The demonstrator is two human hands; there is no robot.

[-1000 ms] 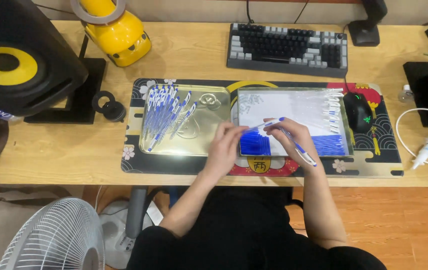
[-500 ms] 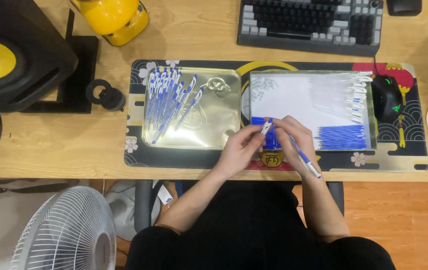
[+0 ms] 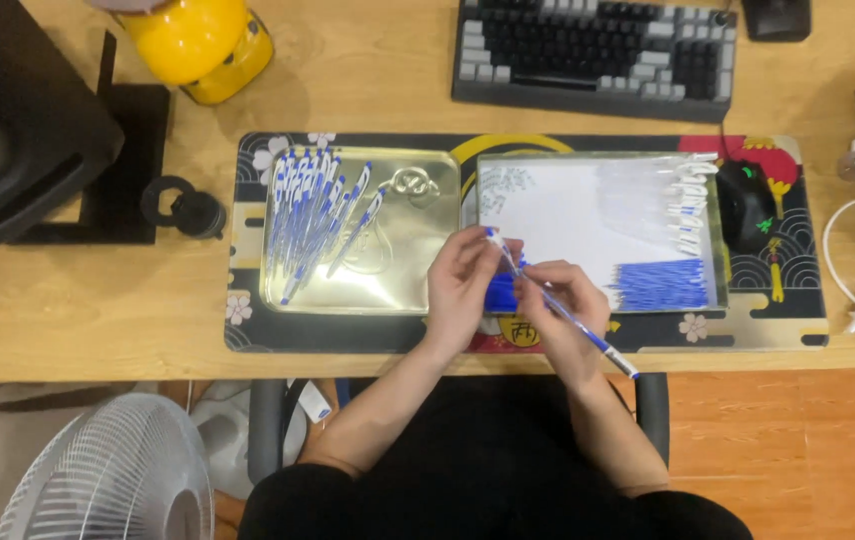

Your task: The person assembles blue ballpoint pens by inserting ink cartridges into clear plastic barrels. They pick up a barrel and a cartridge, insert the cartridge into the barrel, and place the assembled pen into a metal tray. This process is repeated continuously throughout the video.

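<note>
Both hands met over the front edge of the right tray (image 3: 598,160), a shallow metal tray lined with white paper. The right hand (image 3: 558,310) kept a closed grip on a blue-and-white pen (image 3: 560,312) that slanted from beside the left fingertips down past the wrist. The left hand (image 3: 460,280) pinched the pen's upper tip, fingers closed on it. Blue refills (image 3: 663,285) lay in a row at the tray's front right, clear pen barrels (image 3: 683,200) above them. The left tray (image 3: 408,270) held finished pens (image 3: 313,215). Both trays sat on a patterned mat (image 3: 248,330) on the wooden counter (image 3: 78,310).
</note>
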